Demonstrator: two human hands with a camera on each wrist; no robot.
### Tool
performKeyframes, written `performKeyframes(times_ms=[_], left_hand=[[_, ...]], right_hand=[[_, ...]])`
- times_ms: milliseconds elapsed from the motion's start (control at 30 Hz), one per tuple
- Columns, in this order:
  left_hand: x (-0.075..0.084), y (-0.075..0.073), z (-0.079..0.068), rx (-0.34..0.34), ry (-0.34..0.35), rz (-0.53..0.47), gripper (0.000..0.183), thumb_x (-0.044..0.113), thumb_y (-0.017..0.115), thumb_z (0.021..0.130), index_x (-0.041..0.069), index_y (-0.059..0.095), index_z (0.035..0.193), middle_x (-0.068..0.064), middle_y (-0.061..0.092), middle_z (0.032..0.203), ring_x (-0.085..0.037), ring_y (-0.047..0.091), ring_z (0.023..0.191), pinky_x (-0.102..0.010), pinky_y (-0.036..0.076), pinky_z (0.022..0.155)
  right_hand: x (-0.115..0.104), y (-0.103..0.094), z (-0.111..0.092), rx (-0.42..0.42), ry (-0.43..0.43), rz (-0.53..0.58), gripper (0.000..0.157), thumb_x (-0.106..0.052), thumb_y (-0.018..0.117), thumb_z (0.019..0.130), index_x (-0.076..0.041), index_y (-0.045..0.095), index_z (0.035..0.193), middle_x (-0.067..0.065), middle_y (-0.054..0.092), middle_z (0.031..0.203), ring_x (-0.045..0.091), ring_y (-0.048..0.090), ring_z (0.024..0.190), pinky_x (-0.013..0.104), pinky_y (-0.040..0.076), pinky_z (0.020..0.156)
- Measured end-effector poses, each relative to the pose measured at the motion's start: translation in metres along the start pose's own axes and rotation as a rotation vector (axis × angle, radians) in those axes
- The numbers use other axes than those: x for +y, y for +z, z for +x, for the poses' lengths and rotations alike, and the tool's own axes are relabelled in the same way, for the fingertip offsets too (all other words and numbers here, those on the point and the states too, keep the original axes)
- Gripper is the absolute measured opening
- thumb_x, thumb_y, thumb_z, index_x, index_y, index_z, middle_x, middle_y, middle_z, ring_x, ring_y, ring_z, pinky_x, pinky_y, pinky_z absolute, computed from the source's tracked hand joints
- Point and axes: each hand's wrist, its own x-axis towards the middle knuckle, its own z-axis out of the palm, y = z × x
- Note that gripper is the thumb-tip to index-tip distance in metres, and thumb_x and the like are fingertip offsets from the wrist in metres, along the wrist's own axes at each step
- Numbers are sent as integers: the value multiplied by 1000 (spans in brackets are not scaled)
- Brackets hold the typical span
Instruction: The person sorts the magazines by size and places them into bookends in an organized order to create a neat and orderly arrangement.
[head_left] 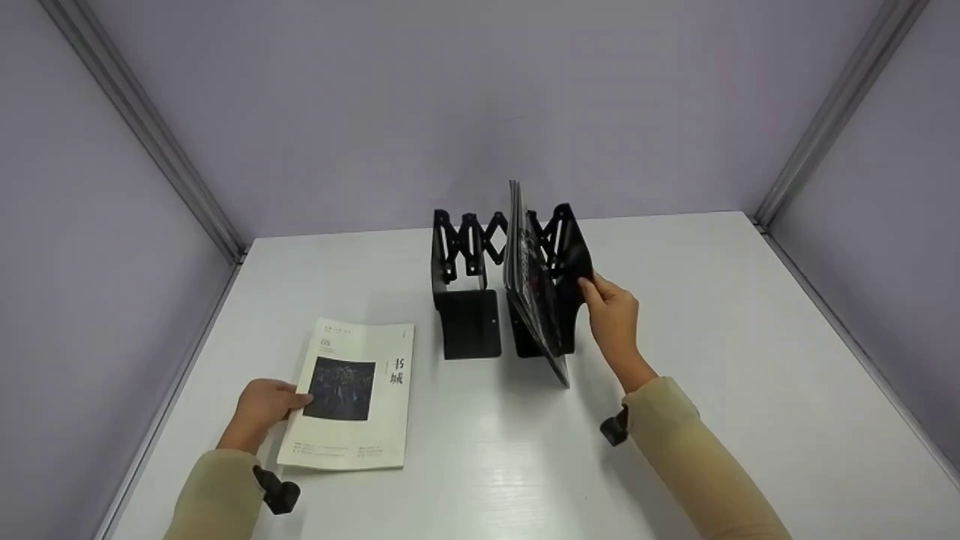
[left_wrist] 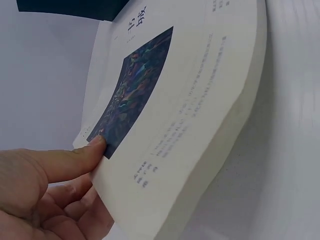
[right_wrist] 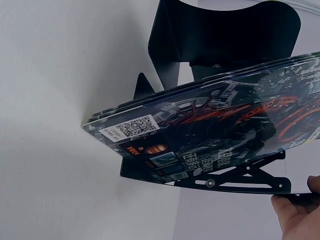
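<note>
My left hand (head_left: 266,409) pinches the left edge of a cream-covered magazine (head_left: 352,442), thumb on its dark cover picture and fingers beneath. In the left wrist view the magazine (left_wrist: 200,100) is tilted and its thick page edge shows. My right hand (head_left: 613,311) grips the right side plate of a black expandable bookend (head_left: 574,255) by its front edge. Several thin dark magazines (head_left: 525,277) stand leaning inside the bookend, near that plate; in the right wrist view their dark cover (right_wrist: 200,125) carries a QR code.
The bookend's left plate and base (head_left: 471,326) stand to the left of the dark magazines, joined by a crisscross lattice (head_left: 480,240) at the back. All of it rests on a white table (head_left: 735,360) enclosed by pale walls (head_left: 360,112).
</note>
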Motion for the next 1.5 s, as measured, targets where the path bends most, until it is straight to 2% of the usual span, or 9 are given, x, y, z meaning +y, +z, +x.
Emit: performKeyframes(times_ms=[100,233,367,567,833,967,1100,1333,1500], left_hand=[[1,2,0,-11,-6,-43,52,14,66,94,-18,50,132,-34,59,127,-37,66,104,-39,57,85],[3,4,-2,-37,-18,-67,51,13,66,94,-19,50,130,-32,62,121,-25,70,91,-34,58,77],[5,4,-3,-90,-47,-119,56,13,68,93,-21,46,131,-29,65,118,-18,72,87,-35,60,80],[5,7,-4,-144,-70,-178,62,14,70,91,-21,43,134,-23,68,114,-13,70,85,-33,61,83],[1,12,-4,-131,-119,-268,61,14,72,89,-19,46,134,-14,72,101,-11,69,78,-27,60,74],[-2,14,-6,-168,-143,-352,59,12,72,89,-18,48,134,-5,75,88,-11,72,74,-24,60,70],[-4,17,-9,-260,-123,-479,56,6,70,90,-21,46,133,-7,77,85,-15,75,76,-26,62,73],[-3,27,-10,-384,-89,-640,52,2,67,91,-23,46,131,-15,77,91,-22,77,81,-27,62,76],[1,35,-12,-339,-82,-558,51,9,67,93,-21,49,130,-9,77,86,-14,75,73,-22,61,69]], right_hand=[[0,-1,0,-9,15,-5,28,-16,66,97,-3,70,121,19,76,99,16,70,79,11,43,63],[1,-3,1,-15,16,-6,29,-17,66,97,-2,69,121,19,76,100,2,64,73,12,42,62],[2,-3,2,-13,9,-7,29,-16,66,97,-2,69,121,21,75,99,-1,60,68,13,40,60],[2,-4,3,-8,27,2,28,-16,65,97,-4,70,121,20,75,102,9,68,79,9,44,65],[2,-6,3,-17,27,0,27,-15,64,97,-3,70,121,21,76,96,25,70,80,12,42,63],[2,-6,4,-34,44,5,28,-15,63,98,-2,69,122,21,76,99,3,67,75,10,45,65],[2,-6,4,-35,46,31,28,-15,63,98,0,69,121,21,76,97,-12,60,70,8,48,68],[1,-7,3,-12,27,32,26,-14,64,97,-3,71,120,20,76,93,-13,58,67,9,47,66],[2,-7,4,-11,25,37,26,-13,64,97,-2,71,119,23,76,94,-12,59,68,8,47,67]])
